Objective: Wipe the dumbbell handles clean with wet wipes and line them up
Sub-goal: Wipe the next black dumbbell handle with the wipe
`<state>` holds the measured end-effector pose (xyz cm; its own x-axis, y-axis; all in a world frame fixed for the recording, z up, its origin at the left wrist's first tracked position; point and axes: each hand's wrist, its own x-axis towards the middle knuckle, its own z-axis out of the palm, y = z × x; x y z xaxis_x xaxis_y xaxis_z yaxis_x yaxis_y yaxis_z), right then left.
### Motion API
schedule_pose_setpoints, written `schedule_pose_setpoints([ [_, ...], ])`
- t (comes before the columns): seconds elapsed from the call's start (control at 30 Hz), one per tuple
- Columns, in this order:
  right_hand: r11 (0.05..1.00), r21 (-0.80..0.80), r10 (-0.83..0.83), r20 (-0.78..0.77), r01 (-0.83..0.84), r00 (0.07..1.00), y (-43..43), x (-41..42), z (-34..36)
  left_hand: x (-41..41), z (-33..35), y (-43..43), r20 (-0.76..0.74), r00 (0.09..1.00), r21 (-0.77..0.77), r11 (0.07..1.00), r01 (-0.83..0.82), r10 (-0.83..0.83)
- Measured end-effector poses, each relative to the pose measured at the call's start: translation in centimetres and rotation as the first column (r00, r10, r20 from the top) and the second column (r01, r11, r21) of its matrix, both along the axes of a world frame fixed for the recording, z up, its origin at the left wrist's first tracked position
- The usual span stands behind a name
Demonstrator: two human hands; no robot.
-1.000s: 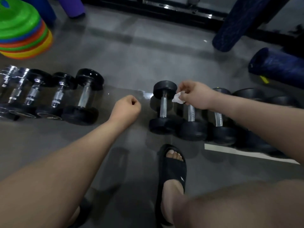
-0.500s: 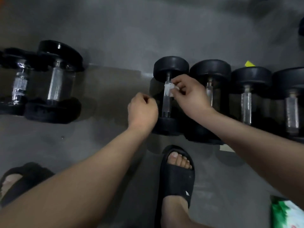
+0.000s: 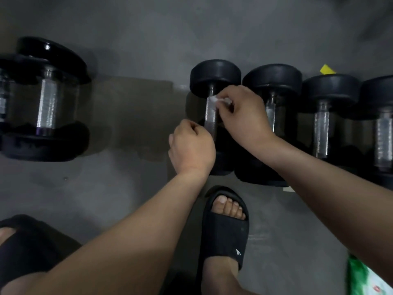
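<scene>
While the right hand (image 3: 244,118) pinches a crumpled white wet wipe (image 3: 219,100) between thumb and fingertips against the upper end of a knurled steel handle (image 3: 210,116), the left hand (image 3: 192,145) sits just beside the lower end of that handle, curled into a fist with nothing visible in it. The handle belongs to the leftmost dumbbell (image 3: 214,75) of a row of four black round-headed ones lying side by side on the grey floor (image 3: 138,39) across the right half of the frame; its neighbours (image 3: 273,78) (image 3: 330,88) (image 3: 380,92) run off to the right edge. Well apart, at the left edge, lies another dumbbell (image 3: 47,107) of a second group, with a purple band at the near end of its grip.

A foot in a black slide sandal (image 3: 225,231) stands just below the wiped dumbbell; a small white logo (image 3: 238,252) marks its strap, too small to read. A second black sandal (image 3: 25,248) shows at lower left. A green-and-white pack (image 3: 365,277) lies in the lower right corner, its print unreadable. A yellow scrap (image 3: 327,69) shows behind the row.
</scene>
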<state>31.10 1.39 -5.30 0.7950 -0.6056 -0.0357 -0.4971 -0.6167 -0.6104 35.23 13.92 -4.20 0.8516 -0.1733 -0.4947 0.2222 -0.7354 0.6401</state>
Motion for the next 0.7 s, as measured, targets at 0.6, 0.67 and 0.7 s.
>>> schedule_pose_setpoints([
  [0.6,0.989,0.085,-0.126,0.11,0.117,0.986,0.68,-0.03,0.0,0.54,-0.42,0.62,0.001,0.999,-0.014,0.999,-0.037,0.037],
  [0.67,0.99,0.071,-0.127,0.101,0.12,0.987,0.7,0.03,-0.11,0.53,-0.39,0.61,0.002,0.999,-0.016,0.999,-0.038,0.038],
  [0.7,0.992,0.056,-0.116,0.082,0.111,0.99,0.72,0.02,-0.16,0.49,-0.37,0.62,0.004,0.999,-0.02,0.999,-0.04,0.04],
])
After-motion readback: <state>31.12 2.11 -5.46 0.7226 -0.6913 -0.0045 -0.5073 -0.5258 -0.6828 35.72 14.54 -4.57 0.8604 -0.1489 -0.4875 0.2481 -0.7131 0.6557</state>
